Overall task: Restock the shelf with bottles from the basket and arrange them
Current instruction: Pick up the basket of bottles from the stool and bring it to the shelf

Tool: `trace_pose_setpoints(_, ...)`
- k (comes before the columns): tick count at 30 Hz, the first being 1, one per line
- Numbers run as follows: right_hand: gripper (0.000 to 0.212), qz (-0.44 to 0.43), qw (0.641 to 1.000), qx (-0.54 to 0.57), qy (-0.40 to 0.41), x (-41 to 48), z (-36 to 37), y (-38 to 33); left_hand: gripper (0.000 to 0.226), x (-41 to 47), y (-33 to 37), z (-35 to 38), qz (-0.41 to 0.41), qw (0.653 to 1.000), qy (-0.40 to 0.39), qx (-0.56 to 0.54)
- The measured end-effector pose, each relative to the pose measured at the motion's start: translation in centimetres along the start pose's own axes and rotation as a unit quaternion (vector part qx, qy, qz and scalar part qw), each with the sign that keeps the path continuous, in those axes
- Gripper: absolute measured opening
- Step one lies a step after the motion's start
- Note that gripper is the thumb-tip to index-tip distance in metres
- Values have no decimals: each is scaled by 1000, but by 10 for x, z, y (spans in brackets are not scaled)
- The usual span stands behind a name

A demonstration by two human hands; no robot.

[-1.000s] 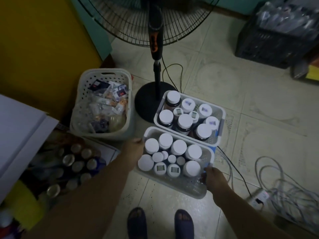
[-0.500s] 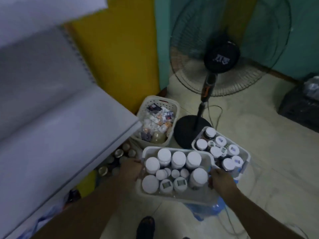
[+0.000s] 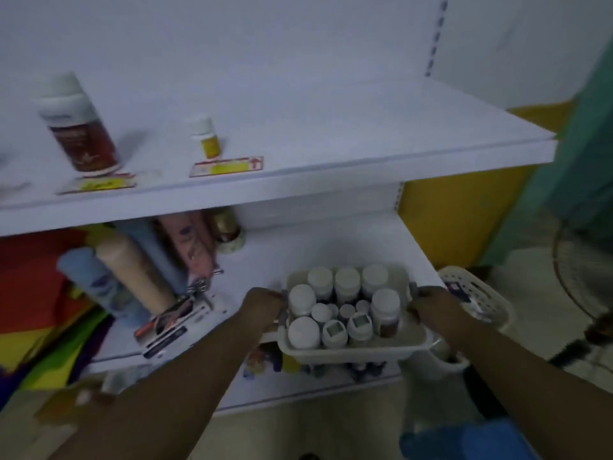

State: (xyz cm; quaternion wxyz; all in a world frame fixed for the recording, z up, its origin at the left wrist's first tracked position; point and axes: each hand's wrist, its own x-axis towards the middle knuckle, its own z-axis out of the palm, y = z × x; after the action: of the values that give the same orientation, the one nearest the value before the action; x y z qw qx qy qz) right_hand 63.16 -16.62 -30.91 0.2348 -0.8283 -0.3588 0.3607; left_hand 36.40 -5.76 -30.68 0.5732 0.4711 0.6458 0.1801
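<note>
At nine o'clock in the view, folded cloth (image 3: 30, 287) in red, yellow and green fills the left end of the lower shelf (image 3: 298, 254). Just right of it stand tall tubes (image 3: 132, 277) in blue, cream and pink, and small packets (image 3: 172, 322) lie at their feet. Up at ten o'clock a large brown bottle (image 3: 78, 127) with a white cap stands on the upper shelf (image 3: 365, 127), a price tag (image 3: 99, 184) at its base. Toward eleven o'clock, well apart from it, a small yellow bottle (image 3: 205, 136) stands behind a second tag (image 3: 227, 166).

At the centre the left hand (image 3: 263, 303) is closed on the left rim of the basket (image 3: 358, 348). The basket is held level over the front edge of the lower shelf and is packed with upright white-capped bottles (image 3: 318, 303), large and small. At four o'clock from the centre the right hand (image 3: 429, 305) is closed on the basket's right rim.

At three o'clock a white perforated bin (image 3: 481, 293) sits on the floor beside the shelf, and a fan (image 3: 580, 270) stands at the right edge, blurred.
</note>
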Motion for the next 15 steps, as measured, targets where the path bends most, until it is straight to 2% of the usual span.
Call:
trace_pose_setpoints(5,25,-45,996,-60,-44,35,43,-69,20,32,2,-75,2,999,38,-10)
trace_pose_setpoints(7,23,-57,994,-67,-57,50,58,-87,25,51,4,-93,3,998,53,-18)
trace_pose_setpoints(9,31,-56,994,-69,-60,63,72,-100,32,66,2,-104,6,997,72,17)
trace_pose_setpoints(11,34,-51,995,-61,-67,77,86,-110,28,78,-3,-112,11,996,81,42)
trace_pose_setpoints(15,15,-39,996,-29,-78,96,109,-125,23,97,-7,-127,26,993,71,96)
